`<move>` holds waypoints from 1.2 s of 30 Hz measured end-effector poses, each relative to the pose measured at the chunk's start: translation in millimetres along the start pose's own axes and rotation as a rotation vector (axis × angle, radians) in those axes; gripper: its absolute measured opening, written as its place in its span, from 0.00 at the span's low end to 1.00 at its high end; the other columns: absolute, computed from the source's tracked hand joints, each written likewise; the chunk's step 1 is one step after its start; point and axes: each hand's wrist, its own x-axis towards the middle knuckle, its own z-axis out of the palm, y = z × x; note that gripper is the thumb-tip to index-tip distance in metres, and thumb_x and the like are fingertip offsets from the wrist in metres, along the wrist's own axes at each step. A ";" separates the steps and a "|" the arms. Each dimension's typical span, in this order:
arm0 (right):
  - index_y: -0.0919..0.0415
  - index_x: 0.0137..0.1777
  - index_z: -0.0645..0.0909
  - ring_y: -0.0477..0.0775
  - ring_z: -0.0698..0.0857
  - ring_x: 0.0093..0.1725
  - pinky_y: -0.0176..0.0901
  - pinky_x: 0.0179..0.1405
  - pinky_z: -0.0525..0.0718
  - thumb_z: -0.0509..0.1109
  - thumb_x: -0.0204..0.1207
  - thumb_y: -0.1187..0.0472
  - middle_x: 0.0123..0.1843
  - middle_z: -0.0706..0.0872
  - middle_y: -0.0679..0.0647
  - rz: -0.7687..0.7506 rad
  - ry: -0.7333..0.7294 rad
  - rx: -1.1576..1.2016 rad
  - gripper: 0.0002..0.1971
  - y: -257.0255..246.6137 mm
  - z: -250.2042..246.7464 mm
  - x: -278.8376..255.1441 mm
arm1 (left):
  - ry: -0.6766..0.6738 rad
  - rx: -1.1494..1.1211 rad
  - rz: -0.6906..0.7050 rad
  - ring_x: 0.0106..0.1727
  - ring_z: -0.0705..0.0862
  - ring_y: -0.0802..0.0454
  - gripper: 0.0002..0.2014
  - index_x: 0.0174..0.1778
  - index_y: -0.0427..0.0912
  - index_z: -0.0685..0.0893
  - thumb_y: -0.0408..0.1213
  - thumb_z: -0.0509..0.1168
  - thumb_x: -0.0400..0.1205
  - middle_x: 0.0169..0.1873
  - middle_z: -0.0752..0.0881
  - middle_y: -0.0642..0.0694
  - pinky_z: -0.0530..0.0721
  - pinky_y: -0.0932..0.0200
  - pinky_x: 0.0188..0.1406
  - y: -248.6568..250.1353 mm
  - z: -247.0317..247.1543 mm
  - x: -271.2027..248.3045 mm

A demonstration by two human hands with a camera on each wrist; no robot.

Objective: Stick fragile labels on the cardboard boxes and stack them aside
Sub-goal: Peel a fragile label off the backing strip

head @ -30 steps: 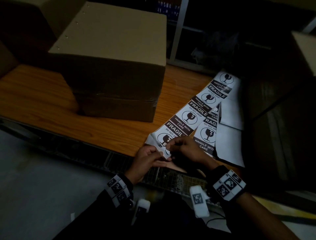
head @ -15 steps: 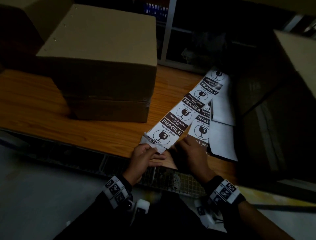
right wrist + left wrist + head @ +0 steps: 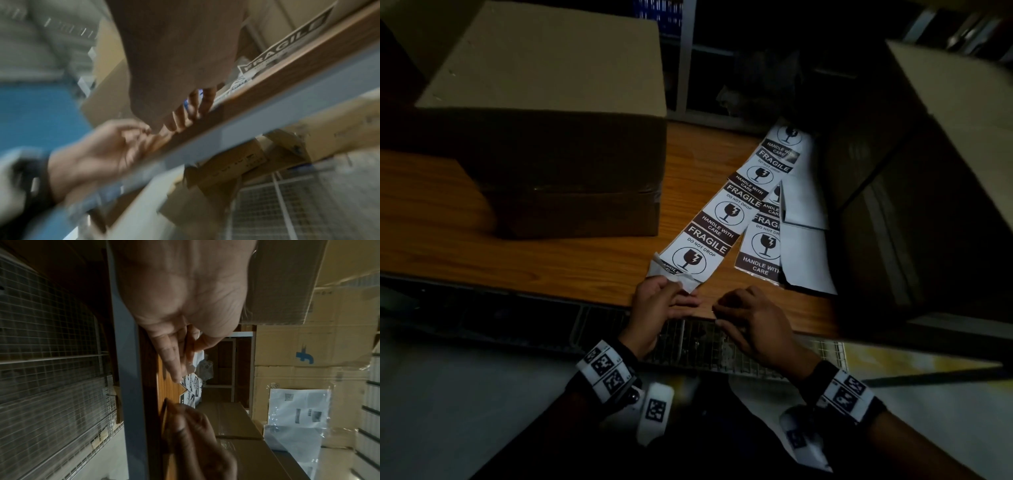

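Label strip [image 3: 717,219]: white ground, dark brown bands with white lettering, black broken-glass symbol in a circle on each label. Second strip [image 3: 763,246] alongside: same print. Cardboard box [image 3: 544,113]: plain tan, dark in shadow on its near face. Bench [image 3: 551,260]: orange-brown wood grain. Wrist bands [image 3: 606,368]: white with black square marker patterns. Sleeves [image 3: 571,428]: black.

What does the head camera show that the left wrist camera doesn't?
Only the head view shows the big cardboard box on the table and the readable label strip. Only the left wrist view shows the palm of the left hand and a box with a blue mark. Both show the left hand pinching the strip's end, and the right hand.
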 end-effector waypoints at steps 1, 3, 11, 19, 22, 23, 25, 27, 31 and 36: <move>0.50 0.60 0.88 0.48 0.79 0.53 0.44 0.40 0.82 0.61 0.83 0.45 0.56 0.86 0.47 0.048 0.020 0.049 0.18 -0.1 -1.3 4.0 | 0.002 0.005 -0.002 0.45 0.92 0.38 0.10 0.50 0.25 0.80 0.30 0.58 0.87 0.44 0.91 0.31 0.89 0.57 0.32 0.2 0.1 -0.4; 0.52 0.57 0.89 0.47 0.82 0.51 0.48 0.46 0.84 0.61 0.82 0.46 0.53 0.88 0.48 0.140 0.101 0.162 0.18 -2.1 -5.6 14.7 | 0.014 0.021 -0.007 0.44 0.92 0.38 0.10 0.51 0.24 0.80 0.29 0.58 0.87 0.44 0.90 0.30 0.88 0.57 0.32 0.0 0.5 -0.6; 0.59 0.49 0.91 0.47 0.87 0.43 0.46 0.44 0.86 0.74 0.76 0.56 0.47 0.91 0.53 0.081 0.104 0.364 0.08 -25.8 -16.0 82.1 | 0.060 0.052 0.056 0.33 0.88 0.54 0.06 0.43 0.34 0.82 0.26 0.62 0.85 0.33 0.88 0.42 0.88 0.57 0.33 0.1 5.0 -5.3; 0.59 0.47 0.91 0.49 0.88 0.42 0.50 0.45 0.85 0.78 0.74 0.58 0.44 0.90 0.53 0.030 -0.060 0.414 0.06 -18.5 -4.9 97.0 | 0.094 0.041 0.058 0.33 0.87 0.48 0.07 0.39 0.32 0.78 0.23 0.62 0.84 0.31 0.85 0.37 0.89 0.54 0.34 0.3 -0.1 -7.6; 0.57 0.45 0.91 0.46 0.87 0.41 0.49 0.42 0.85 0.76 0.75 0.58 0.42 0.90 0.50 0.040 -0.050 0.456 0.04 -17.9 -2.4 97.0 | 0.097 -0.029 0.019 0.37 0.88 0.38 0.10 0.40 0.32 0.80 0.27 0.58 0.86 0.34 0.86 0.31 0.89 0.41 0.42 2.6 -1.4 -6.6; 0.57 0.45 0.91 0.45 0.87 0.40 0.48 0.41 0.85 0.76 0.76 0.58 0.42 0.89 0.48 0.039 -0.049 0.472 0.04 -18.1 -1.9 96.5 | 0.115 -0.051 0.011 0.38 0.89 0.36 0.10 0.43 0.31 0.81 0.29 0.57 0.87 0.37 0.86 0.29 0.89 0.41 0.41 3.7 -1.4 -5.9; 0.56 0.44 0.91 0.44 0.86 0.40 0.47 0.40 0.84 0.76 0.76 0.58 0.41 0.89 0.47 0.047 -0.054 0.504 0.04 -17.3 -0.2 96.6 | 0.164 -0.067 0.013 0.35 0.90 0.40 0.10 0.47 0.30 0.80 0.33 0.58 0.88 0.38 0.88 0.30 0.89 0.50 0.33 4.7 -1.6 -4.4; 0.55 0.43 0.91 0.45 0.87 0.39 0.47 0.40 0.85 0.76 0.76 0.58 0.40 0.89 0.47 0.091 -0.070 0.554 0.03 -16.5 1.4 97.3 | 0.178 -0.074 0.038 0.31 0.89 0.47 0.09 0.44 0.32 0.78 0.32 0.60 0.88 0.33 0.89 0.36 0.87 0.58 0.27 4.0 -2.4 -3.2; 0.59 0.39 0.89 0.46 0.86 0.36 0.43 0.39 0.82 0.74 0.78 0.63 0.36 0.89 0.49 0.216 -0.129 0.727 0.06 -15.8 2.4 97.3 | 0.142 -0.047 0.070 0.35 0.89 0.50 0.09 0.43 0.33 0.80 0.31 0.61 0.87 0.35 0.90 0.38 0.87 0.60 0.30 -1.1 -5.5 -2.6; 0.64 0.38 0.87 0.45 0.82 0.34 0.41 0.37 0.78 0.72 0.78 0.66 0.33 0.87 0.51 0.325 -0.164 0.953 0.08 -13.5 8.2 96.9 | 0.134 -0.067 0.075 0.34 0.89 0.53 0.07 0.44 0.32 0.80 0.29 0.60 0.87 0.37 0.87 0.36 0.87 0.61 0.30 -1.5 -4.5 -1.4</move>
